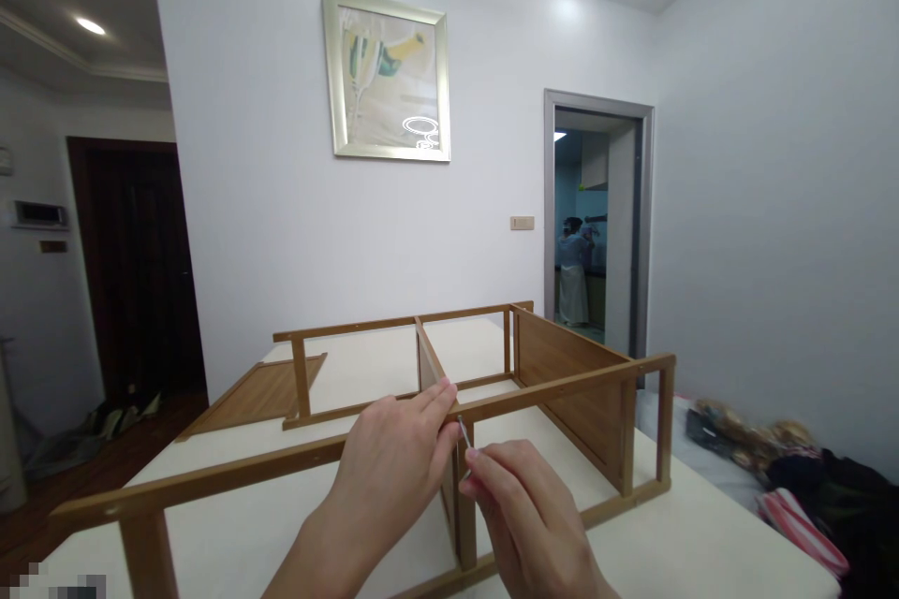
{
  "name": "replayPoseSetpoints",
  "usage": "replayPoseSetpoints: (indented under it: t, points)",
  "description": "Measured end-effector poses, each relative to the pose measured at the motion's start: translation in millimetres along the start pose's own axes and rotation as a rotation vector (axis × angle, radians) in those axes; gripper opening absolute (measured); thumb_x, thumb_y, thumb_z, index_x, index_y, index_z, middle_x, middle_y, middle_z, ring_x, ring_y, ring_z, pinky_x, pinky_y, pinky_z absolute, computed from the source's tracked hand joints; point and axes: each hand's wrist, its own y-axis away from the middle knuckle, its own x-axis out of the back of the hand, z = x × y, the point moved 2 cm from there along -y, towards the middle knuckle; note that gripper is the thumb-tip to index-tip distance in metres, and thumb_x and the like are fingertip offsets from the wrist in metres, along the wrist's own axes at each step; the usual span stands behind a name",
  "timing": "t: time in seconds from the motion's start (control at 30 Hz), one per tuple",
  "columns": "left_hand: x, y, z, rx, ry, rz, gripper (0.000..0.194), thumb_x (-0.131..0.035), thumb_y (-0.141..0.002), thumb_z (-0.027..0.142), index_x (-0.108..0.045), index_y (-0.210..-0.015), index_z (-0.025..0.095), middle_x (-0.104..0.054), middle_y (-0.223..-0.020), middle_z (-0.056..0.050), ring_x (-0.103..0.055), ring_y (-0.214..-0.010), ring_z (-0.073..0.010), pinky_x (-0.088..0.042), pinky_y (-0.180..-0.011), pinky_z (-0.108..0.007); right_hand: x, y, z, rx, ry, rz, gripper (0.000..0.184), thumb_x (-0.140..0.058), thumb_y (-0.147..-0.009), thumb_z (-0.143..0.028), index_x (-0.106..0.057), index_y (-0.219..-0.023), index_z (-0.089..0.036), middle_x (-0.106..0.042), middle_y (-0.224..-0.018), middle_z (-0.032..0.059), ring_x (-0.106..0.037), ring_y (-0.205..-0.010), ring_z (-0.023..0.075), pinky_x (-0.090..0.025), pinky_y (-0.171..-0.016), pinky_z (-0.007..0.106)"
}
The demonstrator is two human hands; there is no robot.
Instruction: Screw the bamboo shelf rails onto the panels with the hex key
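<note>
A brown wooden shelf frame [562,386] lies on its side on a white table. My left hand [393,454] is closed over its near upper rail, where a middle shelf board [430,360] meets it. My right hand [530,515] pinches a thin metal hex key [464,433], just right of my left fingertips. The key's upper end reaches the side of the rail at this joint; whether it sits in a screw is too small to tell. An end shelf board [572,393] stands between the rails on the right.
A loose wooden panel [257,393] lies at the table's left on the white tabletop [709,524]. Clothes [835,496] are heaped on a bed to the right. Behind are a wall with a framed picture [393,75] and a doorway, where another person [574,267] stands.
</note>
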Motion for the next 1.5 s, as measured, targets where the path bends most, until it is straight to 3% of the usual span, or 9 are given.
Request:
replayPoseSetpoints:
  t: [0.6, 0.7, 0.83, 0.97, 1.13, 1.27, 1.5]
  points:
    - [1.2, -0.4, 0.4, 0.011, 0.009, -0.024, 0.038, -0.045, -0.092, 0.025, -0.061, -0.126, 0.023, -0.066, -0.127, -0.001, -0.071, -0.09, -0.0241, -0.058, -0.078, -0.04, -1.6, 0.2, 0.3, 0.003, 0.001, 0.004, 0.034, -0.059, -0.083, 0.001, -0.058, -0.115, -0.013, -0.064, -0.084, 0.0104, -0.057, -0.076, 0.02, -0.05, -0.063, 0.033]
    - [1.7, 0.0, 0.8, 0.009, 0.005, -0.016, 0.038, -0.046, -0.092, 0.024, -0.062, -0.126, 0.023, -0.067, -0.126, -0.003, -0.072, -0.088, -0.0235, -0.057, -0.078, -0.039, -1.2, 1.2, 0.0, -0.069, -0.087, 0.004, 0.032, -0.057, -0.084, 0.0, -0.058, -0.113, -0.014, -0.065, -0.087, 0.0096, -0.06, -0.078, 0.0189, -0.053, -0.066, 0.031]
    - [2.6, 0.5, 1.0, 0.003, -0.004, -0.005, 0.038, -0.046, -0.092, 0.024, -0.062, -0.126, 0.023, -0.067, -0.125, -0.005, -0.072, -0.087, -0.0231, -0.057, -0.077, -0.038, 0.0, -2.8, -0.3, -0.289, -0.265, -0.05, 0.022, -0.057, -0.086, -0.008, -0.059, -0.105, -0.018, -0.068, -0.087, 0.0045, -0.065, -0.077, 0.015, -0.055, -0.07, 0.025]
    - [2.0, 0.4, 0.4, -0.002, -0.015, 0.002, 0.038, -0.047, -0.092, 0.026, -0.062, -0.126, 0.022, -0.067, -0.125, -0.005, -0.072, -0.087, -0.0239, -0.057, -0.077, -0.039, -1.1, -9.9, -0.5, -0.487, -0.393, -0.072, 0.006, -0.059, -0.088, -0.019, -0.064, -0.092, -0.019, -0.069, -0.079, 0.0015, -0.066, -0.069, 0.0124, -0.053, -0.063, 0.02]
    - [1.4, 0.2, 0.1, -0.006, -0.018, 0.001, 0.037, -0.047, -0.091, 0.024, -0.063, -0.125, 0.023, -0.067, -0.124, -0.004, -0.072, -0.084, -0.0242, -0.058, -0.074, -0.04, -5.0, -10.9, -2.3, -0.676, -0.448, -0.071, 0.015, -0.059, -0.09, -0.028, -0.064, -0.081, -0.017, -0.065, -0.064, 0.0003, -0.061, -0.056, 0.0113, -0.049, -0.054, 0.02]
    - [0.7, 0.6, 0.2, 0.0, -0.031, 0.011, 0.037, -0.047, -0.091, 0.025, -0.063, -0.124, 0.024, -0.067, -0.125, -0.005, -0.072, -0.082, -0.0244, -0.058, -0.073, -0.04, -5.7, -10.4, -3.2, -0.718, -0.424, -0.017, 0.016, -0.062, -0.087, -0.029, -0.064, -0.078, -0.017, -0.063, -0.061, -0.0006, -0.06, -0.052, 0.0104, -0.048, -0.05, 0.019]
    - [-0.8, 0.6, 0.1, -0.009, -0.034, 0.033, 0.036, -0.049, -0.091, 0.025, -0.064, -0.123, 0.023, -0.069, -0.122, -0.006, -0.072, -0.082, -0.0237, -0.057, -0.073, -0.038, -4.0, -14.3, -10.7, -0.649, -0.328, 0.059, 0.017, -0.062, -0.083, -0.024, -0.057, -0.067, -0.019, -0.056, -0.052, -0.0039, -0.053, -0.043, 0.0082, -0.045, -0.043, 0.017]
